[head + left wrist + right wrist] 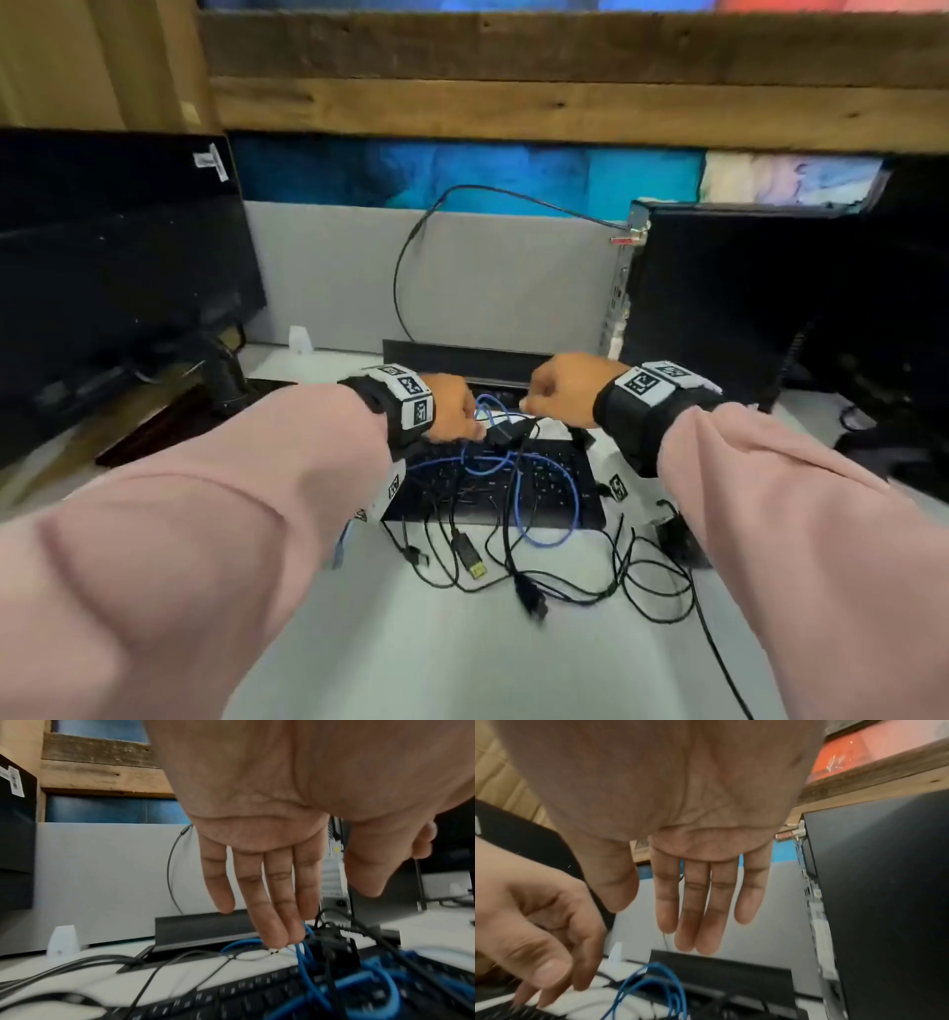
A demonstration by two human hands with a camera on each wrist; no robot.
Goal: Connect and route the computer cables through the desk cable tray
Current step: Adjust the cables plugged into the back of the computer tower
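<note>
A tangle of cables lies over a black keyboard point(544, 493): a blue network cable point(518, 473) in loops, and several black leads, one with a yellow-tipped plug point(475, 565). My left hand point(452, 411) hangs over the tangle with straight fingers point(277, 923). Its fingertips touch the blue cable point(303, 963) and a thin white lead beside a black connector block point(331, 941). My right hand point(560, 390) hovers just to the right, fingers point(698, 912) straight and holding nothing. The black cable tray flap point(462, 360) stands open behind both hands.
A black computer tower point(719, 298) stands at the right with its rear ports facing left. One black cable point(405, 257) loops from it down to the tray. A dark monitor point(102, 257) stands at the left, and a grey divider panel point(488, 282) closes the back.
</note>
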